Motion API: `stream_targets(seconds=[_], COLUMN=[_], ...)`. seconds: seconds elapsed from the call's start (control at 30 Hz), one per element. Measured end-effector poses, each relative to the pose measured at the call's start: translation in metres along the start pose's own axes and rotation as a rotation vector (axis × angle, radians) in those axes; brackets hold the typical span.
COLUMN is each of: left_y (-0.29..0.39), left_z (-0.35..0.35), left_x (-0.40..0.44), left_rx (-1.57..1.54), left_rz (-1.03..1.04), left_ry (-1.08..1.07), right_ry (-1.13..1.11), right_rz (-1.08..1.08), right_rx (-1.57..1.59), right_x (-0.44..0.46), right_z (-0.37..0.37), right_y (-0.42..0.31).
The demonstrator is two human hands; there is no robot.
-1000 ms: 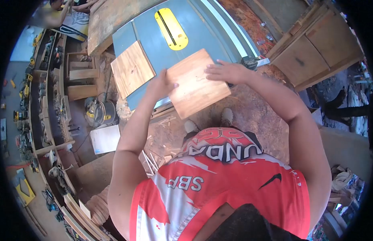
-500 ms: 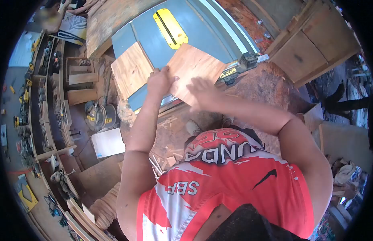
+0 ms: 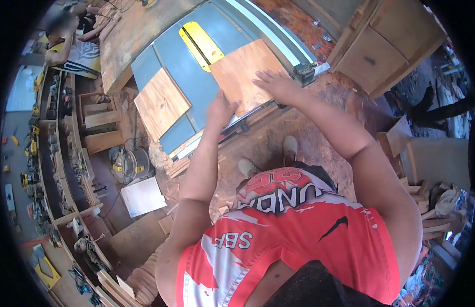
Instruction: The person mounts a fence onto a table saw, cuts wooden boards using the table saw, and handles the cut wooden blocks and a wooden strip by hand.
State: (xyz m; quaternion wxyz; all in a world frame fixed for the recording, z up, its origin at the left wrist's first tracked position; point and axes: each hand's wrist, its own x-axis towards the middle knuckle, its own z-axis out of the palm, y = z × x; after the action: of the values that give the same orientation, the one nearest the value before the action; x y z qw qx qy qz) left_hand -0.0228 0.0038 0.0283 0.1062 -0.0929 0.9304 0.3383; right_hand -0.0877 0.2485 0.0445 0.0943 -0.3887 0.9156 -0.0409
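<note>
A square wooden board (image 3: 243,66) lies on the grey-blue table saw top (image 3: 171,53), its far left corner over the yellow throat plate (image 3: 200,45). My left hand (image 3: 222,110) holds the board's near left corner, with fingers along the left edge and thumb by the near edge. My right hand (image 3: 279,86) rests on the board's right part, fingers spread and flat. To the left, a second wooden board (image 3: 162,104) lies on the saw top, apart from both hands. The saw's fence rail (image 3: 268,36) runs along the right.
A wooden cabinet (image 3: 386,46) stands at the right. Shelves (image 3: 68,153) with several tools curve along the left, near a shop vacuum (image 3: 129,162) and a white sheet (image 3: 143,196) on the floor. Another person (image 3: 76,53) is at the upper left. Wood scraps lie below the saw.
The board in my hands was tilted up off the saw top; now it lies flat, further right. My right hand has moved from its near edge to its right part. The view shifted slightly.
</note>
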Motion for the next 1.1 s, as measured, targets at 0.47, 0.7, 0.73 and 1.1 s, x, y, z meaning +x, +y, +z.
stream_targets(seconds=[0.47,0.7,0.73,1.1], left_y=[-0.014,0.000,0.015,0.227], left_z=[-0.032,-0.033,-0.037,-0.168], left_x=[0.006,-0.014,-0.026,-0.206], left_rx=[-0.027,0.146,0.203,-1.366], left_rz=[0.245,0.282,0.270,1.532], left_ry=[-0.197,0.001,0.057,-0.351], right_ry=[0.126,-0.035,-0.097,-0.203], right_rz=[-0.069,-0.007,0.053,0.225], right_rx=[0.129,0.086,0.074,0.045], right_x=[0.016,0.016,0.016,0.027], right_z=[0.016,-0.016,-0.022,-0.021], right_y=[0.025,0.006,0.003,-0.030])
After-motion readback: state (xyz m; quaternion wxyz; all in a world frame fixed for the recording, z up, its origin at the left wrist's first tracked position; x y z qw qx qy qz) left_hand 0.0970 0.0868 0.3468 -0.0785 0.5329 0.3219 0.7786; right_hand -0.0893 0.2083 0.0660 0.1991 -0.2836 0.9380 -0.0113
